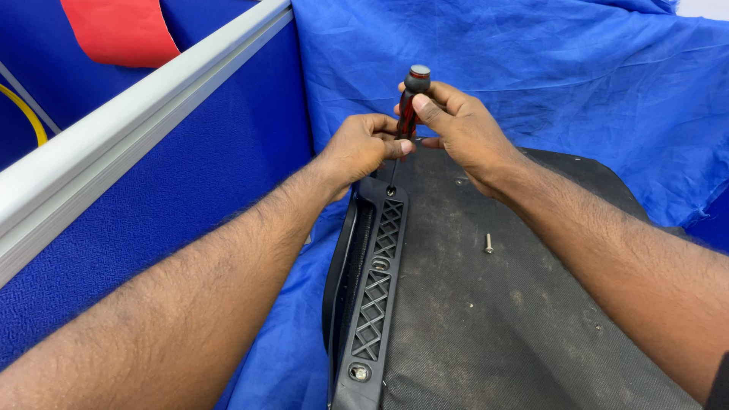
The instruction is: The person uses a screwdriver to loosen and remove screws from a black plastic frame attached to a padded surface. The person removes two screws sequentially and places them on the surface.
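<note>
Nearest the camera, a black latticed bracket (377,296) lies along a dusty black panel (501,304), where both hands, left (363,146) and right (456,125), clench an upright screwdriver (410,106) whose tip could slip off the top screw (390,191) if tilted.

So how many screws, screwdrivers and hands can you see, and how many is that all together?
Small silver metal screws: 2, one loose on the dusty black panel, one seated at the black lattice plastic bracket's near end
Red-and-black handled screwdriver: 1
Bare hands: 2, left hand, right hand
Total: 5
</note>
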